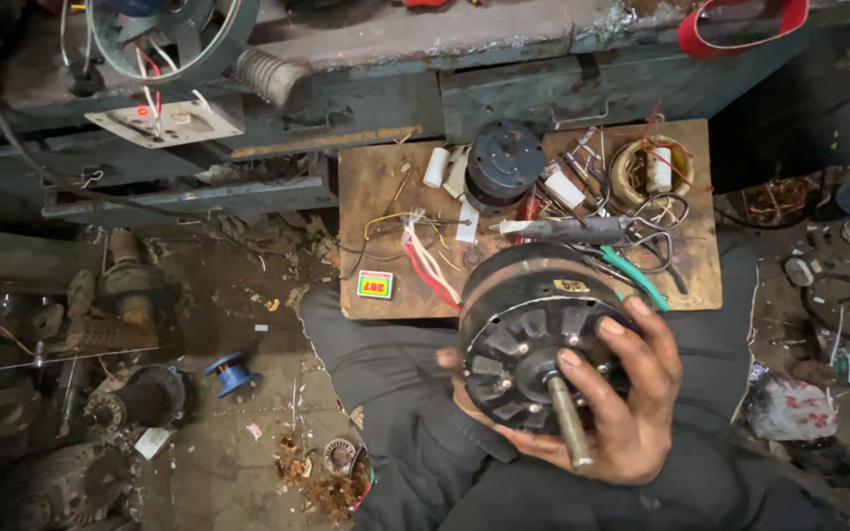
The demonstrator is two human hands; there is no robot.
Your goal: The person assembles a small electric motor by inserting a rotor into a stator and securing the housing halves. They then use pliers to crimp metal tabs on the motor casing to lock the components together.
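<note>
A round black fan motor (521, 324) with a metal shaft (569, 421) pointing toward me rests on my lap. My right hand (622, 403) cups its right side and front, fingers over the vented face. My left hand (456, 379) is mostly hidden behind the motor's lower left edge; only a fingertip shows. Red and white wires (427, 261) trail from the motor onto a wooden board (371, 182) lying across my knees.
On the board lie a smaller black motor (502, 162), a copper coil (649, 169), scissors (653, 231), a green-handled tool (634, 277), white tubes and a small matchbox (375, 284). A blue wire spool (232, 373) and old motors sit on the dirty floor at left.
</note>
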